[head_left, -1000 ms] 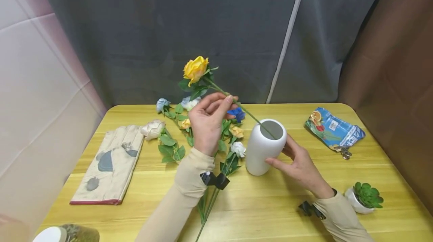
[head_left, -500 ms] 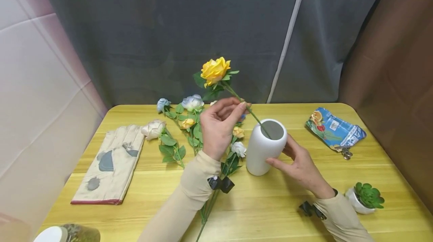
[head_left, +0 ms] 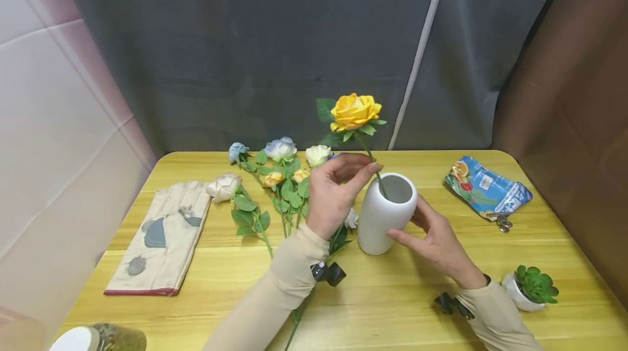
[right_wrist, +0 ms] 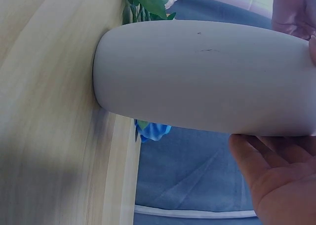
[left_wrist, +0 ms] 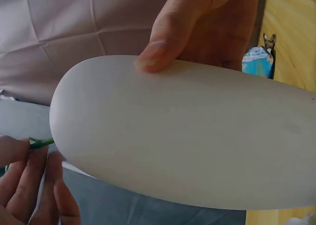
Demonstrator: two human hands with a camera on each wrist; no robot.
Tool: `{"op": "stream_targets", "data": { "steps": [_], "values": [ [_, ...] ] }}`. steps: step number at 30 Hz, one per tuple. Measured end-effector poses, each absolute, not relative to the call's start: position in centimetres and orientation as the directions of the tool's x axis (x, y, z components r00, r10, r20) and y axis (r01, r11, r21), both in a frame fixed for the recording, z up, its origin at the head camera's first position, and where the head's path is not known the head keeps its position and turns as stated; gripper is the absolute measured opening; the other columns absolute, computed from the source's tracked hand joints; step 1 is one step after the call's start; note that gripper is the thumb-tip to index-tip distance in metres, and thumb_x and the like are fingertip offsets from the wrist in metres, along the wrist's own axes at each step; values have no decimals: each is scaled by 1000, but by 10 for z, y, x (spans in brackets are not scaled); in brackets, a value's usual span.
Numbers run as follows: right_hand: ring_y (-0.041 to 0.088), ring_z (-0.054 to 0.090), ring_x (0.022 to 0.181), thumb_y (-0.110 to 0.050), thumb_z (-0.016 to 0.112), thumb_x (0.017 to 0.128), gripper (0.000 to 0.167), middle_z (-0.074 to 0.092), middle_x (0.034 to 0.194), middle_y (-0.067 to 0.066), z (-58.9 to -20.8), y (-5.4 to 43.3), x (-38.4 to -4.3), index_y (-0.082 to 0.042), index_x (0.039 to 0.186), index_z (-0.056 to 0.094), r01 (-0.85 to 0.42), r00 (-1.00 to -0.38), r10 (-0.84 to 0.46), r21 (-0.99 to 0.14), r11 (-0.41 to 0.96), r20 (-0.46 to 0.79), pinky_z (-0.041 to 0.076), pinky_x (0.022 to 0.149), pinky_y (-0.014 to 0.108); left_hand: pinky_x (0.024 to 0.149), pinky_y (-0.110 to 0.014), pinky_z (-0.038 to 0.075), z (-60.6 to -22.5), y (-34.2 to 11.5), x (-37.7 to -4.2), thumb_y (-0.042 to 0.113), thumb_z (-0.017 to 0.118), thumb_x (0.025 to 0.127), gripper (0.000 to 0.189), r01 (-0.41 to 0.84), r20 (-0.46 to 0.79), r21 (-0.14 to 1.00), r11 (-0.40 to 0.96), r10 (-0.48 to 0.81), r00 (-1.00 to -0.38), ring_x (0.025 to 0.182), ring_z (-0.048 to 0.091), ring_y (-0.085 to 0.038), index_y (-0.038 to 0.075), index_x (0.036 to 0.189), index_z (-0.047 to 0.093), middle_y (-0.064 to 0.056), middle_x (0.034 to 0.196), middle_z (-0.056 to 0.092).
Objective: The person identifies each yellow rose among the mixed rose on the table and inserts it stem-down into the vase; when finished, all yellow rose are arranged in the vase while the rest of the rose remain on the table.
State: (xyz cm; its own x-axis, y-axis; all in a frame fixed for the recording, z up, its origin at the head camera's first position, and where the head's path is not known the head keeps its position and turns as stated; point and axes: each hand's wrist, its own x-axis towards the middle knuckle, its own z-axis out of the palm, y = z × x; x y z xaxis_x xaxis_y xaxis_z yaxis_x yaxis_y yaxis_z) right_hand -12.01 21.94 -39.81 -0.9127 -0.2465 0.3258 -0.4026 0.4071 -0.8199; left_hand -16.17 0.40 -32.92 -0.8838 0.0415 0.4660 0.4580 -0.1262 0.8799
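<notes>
My left hand (head_left: 338, 193) pinches the green stem of a yellow artificial rose (head_left: 355, 113) between thumb and fingertips, just over the vase's mouth. The stem's lower end runs inside the white vase (head_left: 385, 220), and the bloom stands above the rim, leaning slightly left. With thumb in front and fingers behind, my right hand (head_left: 436, 242) holds the vase upright on the table from the right. In the left wrist view, the stem (left_wrist: 42, 143) passes from the left hand's fingertips to the vase's rim. The right wrist view shows the right-hand fingers (right_wrist: 261, 158) against the vase's side.
Several artificial flowers (head_left: 281, 149) in blue, white and orange lie left of the vase. Beyond them is a folded cloth (head_left: 157, 239). A jar (head_left: 98, 338) stands at front left. On the right are a blue pouch (head_left: 488, 187) with a clip (head_left: 503, 224) and a potted succulent (head_left: 532, 287).
My left hand has moved right and slightly down, bringing the yellow rose closer over the vase and more upright. The right hand and the vase have stayed in place.
</notes>
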Motion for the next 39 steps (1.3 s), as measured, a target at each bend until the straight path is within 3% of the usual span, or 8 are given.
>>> {"op": "stream_targets", "data": {
  "steps": [10,19,26,32,39],
  "values": [
    [5,60,124,-6,78,91,74,60,143,14,-398,219,-119,-15,155,43,-408,-909,-260,-818,406,325,52,101,21,74,-27,54,-335,8,-161,17,80,90,14,451,448,892,20,92,-889,85,68,-8,7,100,80,-6,102,79],
    [2,60,123,-7,79,90,74,60,142,11,-399,219,-120,-16,154,43,-385,-919,-251,-825,413,303,52,101,20,83,-32,58,-341,11,-162,20,78,91,15,417,406,907,52,154,-901,109,66,-9,10,102,80,-2,111,77],
    [3,60,124,-7,79,90,75,59,145,9,-397,219,-120,-17,155,42,-383,-920,-251,-826,413,301,52,101,20,82,-33,58,-341,13,-162,20,80,89,18,404,396,913,48,125,-910,103,68,-11,9,105,80,-3,107,79],
    [0,59,123,-6,78,91,75,59,145,13,-397,219,-120,-16,156,42,-405,-911,-256,-817,410,323,51,101,19,78,-29,61,-341,14,-160,20,83,87,25,307,306,951,20,53,-951,90,76,-24,5,106,80,-10,106,79],
    [3,59,125,-8,78,92,77,59,145,13,-397,220,-119,-17,157,39,-384,-920,-255,-823,419,299,51,101,18,78,-27,61,-342,14,-162,8,82,85,24,316,315,948,25,38,-948,84,73,-26,-1,106,78,-19,104,77]
  ]
}}
